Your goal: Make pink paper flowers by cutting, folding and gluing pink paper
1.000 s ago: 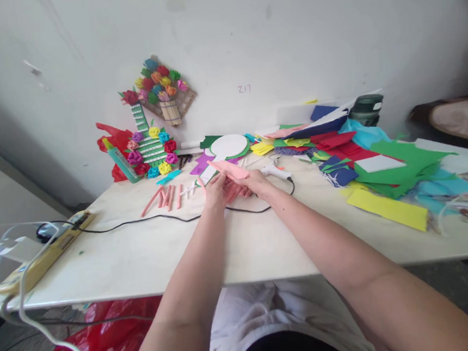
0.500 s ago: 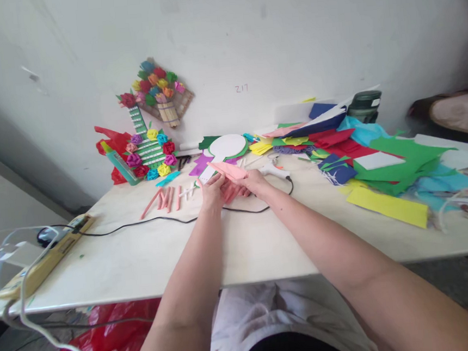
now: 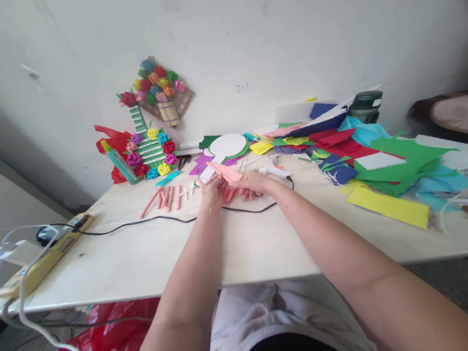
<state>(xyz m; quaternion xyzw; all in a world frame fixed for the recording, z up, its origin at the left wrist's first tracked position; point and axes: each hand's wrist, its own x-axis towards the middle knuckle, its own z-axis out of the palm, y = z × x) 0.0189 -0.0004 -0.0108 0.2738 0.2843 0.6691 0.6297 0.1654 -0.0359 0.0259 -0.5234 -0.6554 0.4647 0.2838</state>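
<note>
Both my hands are over the middle of the table, closed on a folded piece of pink paper. My left hand pinches its left lower edge. My right hand is on its right end, fingers curled; whether anything else is in that palm is hidden. More pink shows below and between the hands. Several rolled pink strips lie to the left, with short white sticks next to them. Just beyond my right hand is a white glue gun.
A black cable crosses the table from a power strip. Behind the hands lies a white round card shape. Coloured paper sheets pile up at right. A glue bottle and a flower-decorated piece stand at left.
My right hand has shifted slightly right along the pink paper, and its fingers are more curled. The left hand stays nearly in place.
</note>
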